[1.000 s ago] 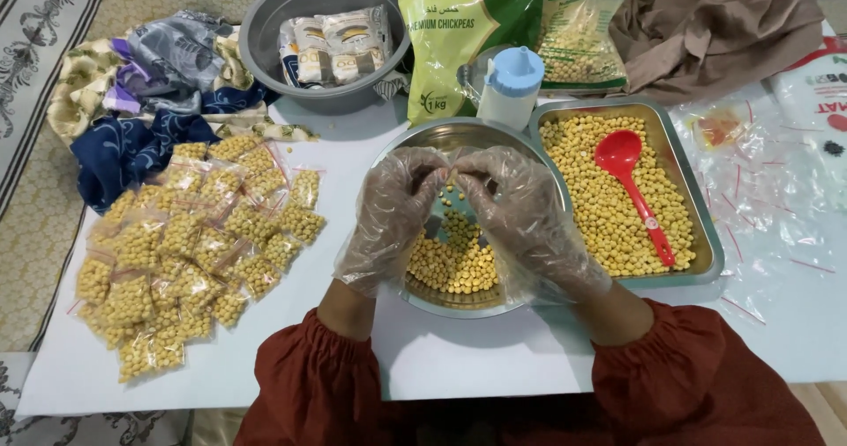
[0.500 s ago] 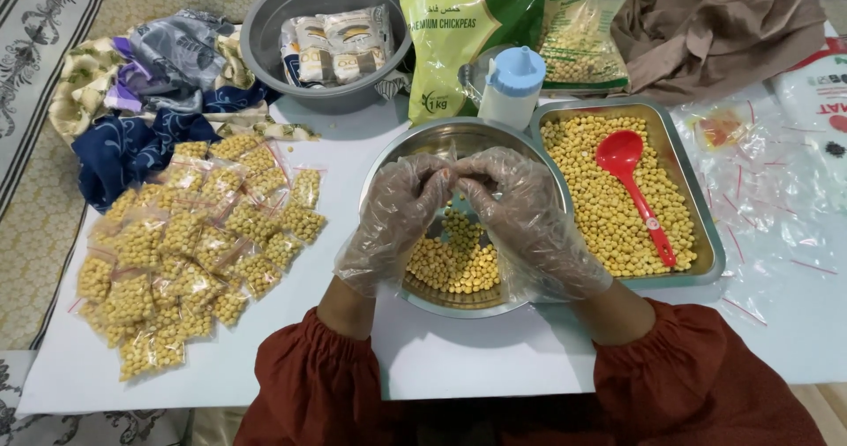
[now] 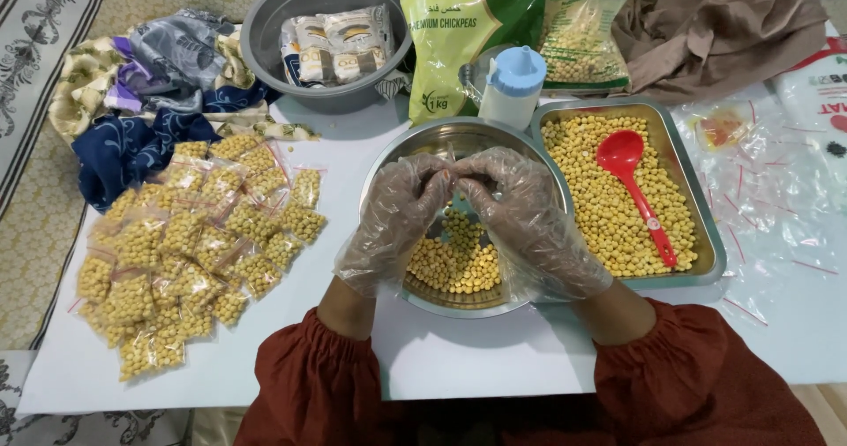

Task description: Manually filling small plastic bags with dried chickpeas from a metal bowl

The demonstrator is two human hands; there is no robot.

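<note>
Both my hands wear clear plastic gloves and meet over a round steel bowl [image 3: 459,127] with loose chickpeas in its bottom. My left hand [image 3: 397,221] and my right hand [image 3: 529,225] pinch together at the fingertips on the top edge of a small clear bag [image 3: 455,224] with chickpeas in it, which hangs between them above the bowl. The gloves partly hide the bag. To the right lies a steel tray [image 3: 711,234] full of chickpeas, with a red spoon [image 3: 631,181] resting on them.
A pile of several filled small bags [image 3: 194,243] lies on the white table at left. Behind stand a grey basin [image 3: 265,31] with packets, a green chickpea sack [image 3: 468,31] and a white bottle with blue cap [image 3: 512,89]. Empty clear bags [image 3: 776,190] lie at right, patterned fabric [image 3: 150,84] at back left.
My fingertips have drawn closer together on the bag's top edge. The hands stay over the bowl; nothing else has moved.
</note>
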